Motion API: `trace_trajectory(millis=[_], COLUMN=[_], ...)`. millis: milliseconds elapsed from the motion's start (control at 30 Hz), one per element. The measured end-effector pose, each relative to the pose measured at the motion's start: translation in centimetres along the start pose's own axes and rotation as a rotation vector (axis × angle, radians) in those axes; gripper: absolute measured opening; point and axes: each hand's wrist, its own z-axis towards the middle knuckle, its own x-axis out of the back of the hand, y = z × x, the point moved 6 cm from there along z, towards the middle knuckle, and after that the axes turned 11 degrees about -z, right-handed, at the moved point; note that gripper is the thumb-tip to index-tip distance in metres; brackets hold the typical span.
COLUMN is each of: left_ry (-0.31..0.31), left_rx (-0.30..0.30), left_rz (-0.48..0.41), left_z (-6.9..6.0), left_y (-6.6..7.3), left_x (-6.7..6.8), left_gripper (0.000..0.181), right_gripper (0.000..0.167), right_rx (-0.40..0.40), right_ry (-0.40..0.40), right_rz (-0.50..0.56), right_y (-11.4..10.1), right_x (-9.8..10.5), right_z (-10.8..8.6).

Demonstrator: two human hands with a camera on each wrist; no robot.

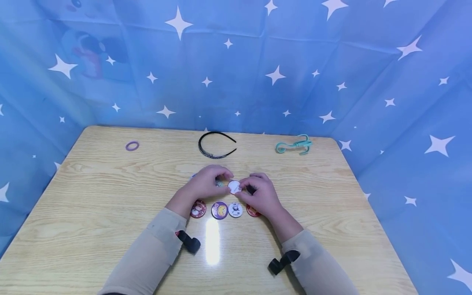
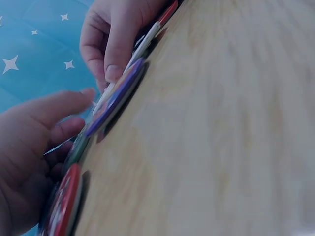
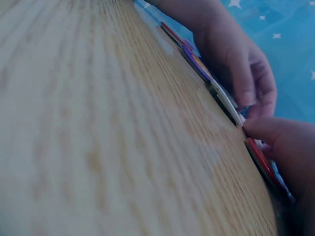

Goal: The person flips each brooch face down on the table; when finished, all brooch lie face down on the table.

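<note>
A round white badge (image 1: 234, 187) lies between the two hands in the head view. My right hand (image 1: 259, 192) pinches its right side with thumb and forefinger. At its left, my left hand (image 1: 210, 182) holds its thumb and forefinger apart beside the rim; whether they touch it is hard to tell. Under the left hand a teal badge (image 1: 219, 184) partly shows, and a dark one (image 1: 251, 189) under the right. Nearer the body runs a row: a red badge (image 1: 198, 208), a purple badge (image 1: 219, 210), a white patterned badge (image 1: 235, 209) and a half-covered red-orange badge (image 1: 252, 211).
Along the back of the wooden table (image 1: 110, 229) lie a purple hair ring (image 1: 132, 146), a black toothed headband (image 1: 206, 151) and a turquoise claw-like clip (image 1: 295, 144). A blue star-patterned cloth (image 1: 236, 82) hangs behind the table.
</note>
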Motion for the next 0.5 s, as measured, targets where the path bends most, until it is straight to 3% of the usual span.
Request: trace_trajectory(millis=[133,300,500], left_ry=[0.017,0.052,0.088], left_rx=[0.050,0.096,0.134], left_rz=[-0.070,-0.159,-0.247], left_z=[-0.1,-0.4,-0.4], left_y=[-0.1,-0.1,0.1], left_x=[0.6,1.1,2.1], left_gripper=[0.024,0.017,0.025], right_gripper=[0.014,0.013,0.011], right_rx=[0.034,0.107,0.074], right_ry=[0.027,0.087,0.125], right_rz=[-0.014,-0.122,-0.274], right_y=[-0.3,-1.0,-1.4], right_x=[0.3,0.8,0.9], right_z=[0.2,0.2,0.7])
